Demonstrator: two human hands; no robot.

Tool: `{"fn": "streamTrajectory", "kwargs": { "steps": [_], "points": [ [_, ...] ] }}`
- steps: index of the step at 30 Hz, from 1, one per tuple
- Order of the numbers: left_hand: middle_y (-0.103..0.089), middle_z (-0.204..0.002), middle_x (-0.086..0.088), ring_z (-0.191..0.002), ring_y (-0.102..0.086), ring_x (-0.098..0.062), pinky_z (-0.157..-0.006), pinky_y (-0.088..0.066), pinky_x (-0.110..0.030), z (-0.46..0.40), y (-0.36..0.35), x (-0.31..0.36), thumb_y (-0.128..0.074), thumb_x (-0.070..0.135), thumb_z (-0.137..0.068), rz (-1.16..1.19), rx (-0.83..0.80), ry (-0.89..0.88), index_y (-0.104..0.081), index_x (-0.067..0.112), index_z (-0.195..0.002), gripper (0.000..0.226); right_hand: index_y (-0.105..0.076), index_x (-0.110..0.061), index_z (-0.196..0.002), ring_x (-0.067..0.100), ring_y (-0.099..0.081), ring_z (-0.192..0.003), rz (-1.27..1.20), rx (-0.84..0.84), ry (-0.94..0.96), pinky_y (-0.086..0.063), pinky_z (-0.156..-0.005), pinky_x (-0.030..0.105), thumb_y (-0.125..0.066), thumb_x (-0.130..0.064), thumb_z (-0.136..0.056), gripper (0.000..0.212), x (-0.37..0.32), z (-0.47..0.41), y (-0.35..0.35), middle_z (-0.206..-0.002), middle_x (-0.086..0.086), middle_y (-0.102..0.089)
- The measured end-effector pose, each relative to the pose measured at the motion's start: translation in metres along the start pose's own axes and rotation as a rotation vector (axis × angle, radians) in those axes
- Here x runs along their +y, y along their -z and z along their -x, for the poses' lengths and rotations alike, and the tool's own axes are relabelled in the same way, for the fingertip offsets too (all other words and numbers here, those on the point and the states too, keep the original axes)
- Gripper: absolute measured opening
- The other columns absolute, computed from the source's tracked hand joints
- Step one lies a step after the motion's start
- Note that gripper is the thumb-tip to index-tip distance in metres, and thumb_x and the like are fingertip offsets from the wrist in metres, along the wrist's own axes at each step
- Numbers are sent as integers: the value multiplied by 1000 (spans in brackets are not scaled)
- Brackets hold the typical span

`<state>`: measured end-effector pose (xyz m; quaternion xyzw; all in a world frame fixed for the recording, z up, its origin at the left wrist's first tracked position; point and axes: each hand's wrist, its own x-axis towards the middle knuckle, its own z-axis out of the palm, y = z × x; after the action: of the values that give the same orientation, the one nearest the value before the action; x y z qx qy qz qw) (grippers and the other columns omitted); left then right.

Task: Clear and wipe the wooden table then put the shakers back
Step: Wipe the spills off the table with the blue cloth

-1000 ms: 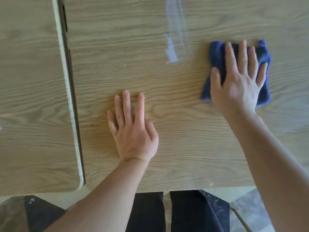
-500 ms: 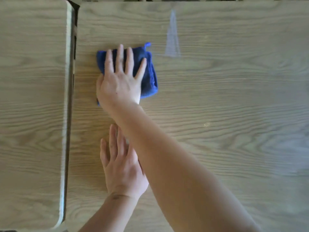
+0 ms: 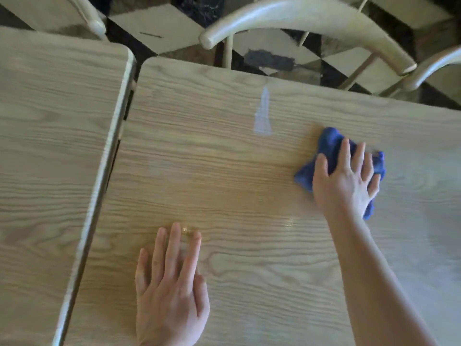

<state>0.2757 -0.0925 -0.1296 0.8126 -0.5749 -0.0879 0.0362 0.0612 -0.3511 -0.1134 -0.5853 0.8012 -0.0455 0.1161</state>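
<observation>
— Two hands on the wooden table (image 3: 249,201), both palm down. See them?

— Yes. The left hand (image 3: 172,290) lies flat near the front edge, fingers stretched out and close together, gripping nothing.

— And the right hand (image 3: 346,181)?

— Pressed onto a blue cloth (image 3: 329,146), fingers splayed across it. The cloth is bunched up under the palm, sticking out past the thumb side and beyond the fingertips, on the right half of the tabletop.

— What's that pale mark?

— A whitish streak (image 3: 263,116), left of the cloth, running toward the far edge. A second table (image 3: 50,146) stands just beside this one on the left, a narrow gap between them.

— Behind?

— A pale curved chair back (image 3: 299,13) over a checkered floor (image 3: 159,23). No shakers that I can see.
</observation>
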Motion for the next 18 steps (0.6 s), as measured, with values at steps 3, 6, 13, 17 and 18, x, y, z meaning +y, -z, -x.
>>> {"fn": "streamTrajectory", "kwargs": {
  "steps": [3, 6, 13, 17, 18],
  "points": [
    [-16, -170, -2, -157, -17, -25, -126, -9, -51, -3, 1, 0, -43, 36, -81, 5, -26, -16, -31, 31, -158, 78, -16, -22, -160, 24, -1, -155, 23, 14, -137, 0, -122, 59, -31, -50, -99, 69, -30, -13, -6, -169, 8, -5],
    [-17, -170, -3, -156, -18, -27, -126, -11, -52, -1, 4, 4, -43, 36, -81, 21, -31, -18, -32, 30, -158, 78, -14, -20, -161, 27, 1, -155, 14, 2, -85, 3, -121, 61, -30, -49, -100, 69, -94, -15, -21, -169, 10, -3],
    [-20, -169, -7, -156, -19, -30, -125, -12, -54, -2, 8, 5, -45, 34, -83, 13, -19, -40, -36, 26, -153, 71, -15, -18, -160, 28, 1, -155, 12, -121, 543, 9, -120, 60, -26, -46, -101, 66, -266, 50, -67, -169, 9, -6],
    [-20, -169, -8, -157, -16, -30, -125, -12, -54, -2, 7, 6, -44, 35, -84, -7, -15, -35, -35, 27, -154, 71, -22, -22, -159, 26, -6, -155, 22, -152, 803, 2, -122, 57, -27, -47, -100, 64, -265, 64, -70, -168, 6, -13],
    [-20, -169, -8, -157, -15, -30, -124, -12, -54, -4, 9, 7, -43, 35, -85, -3, -20, -30, -34, 28, -155, 71, -24, -24, -158, 25, -8, -155, 33, -147, 864, 0, -123, 55, -27, -49, -100, 64, -259, 57, -67, -168, 4, -15]
  ]
}}
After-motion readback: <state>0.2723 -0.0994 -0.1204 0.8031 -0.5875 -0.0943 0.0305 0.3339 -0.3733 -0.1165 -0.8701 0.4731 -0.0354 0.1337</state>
